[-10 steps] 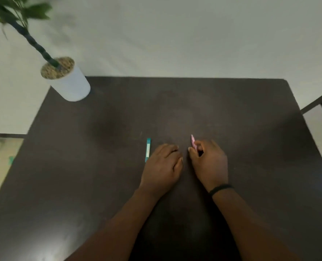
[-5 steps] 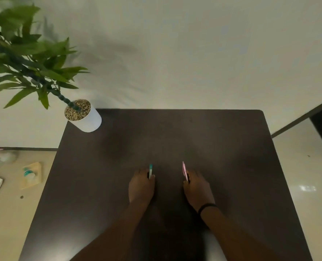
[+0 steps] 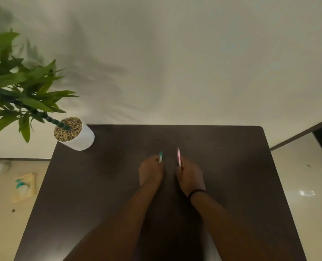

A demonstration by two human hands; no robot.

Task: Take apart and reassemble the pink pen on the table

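The pink pen [image 3: 179, 157] points away from me near the middle of the dark table [image 3: 232, 176]. My right hand [image 3: 189, 176] is closed around its near end, so only the far half shows. A teal and white pen [image 3: 160, 156] lies a short way to the left, and my left hand [image 3: 151, 171] has its fingers curled over that pen's near end. Both hands rest low on the tabletop, knuckles up, a small gap between them.
A white pot [image 3: 75, 134] with pebbles and a leafy plant stands on the table's far left corner. A pale wall rises behind the far edge. On the floor at left lie a small yellow board [image 3: 24, 187] and other blurred items.
The camera view has pulled back and tilted up. My left hand has shifted left onto the teal pen and closed on it. My right hand keeps its hold on the pink pen.
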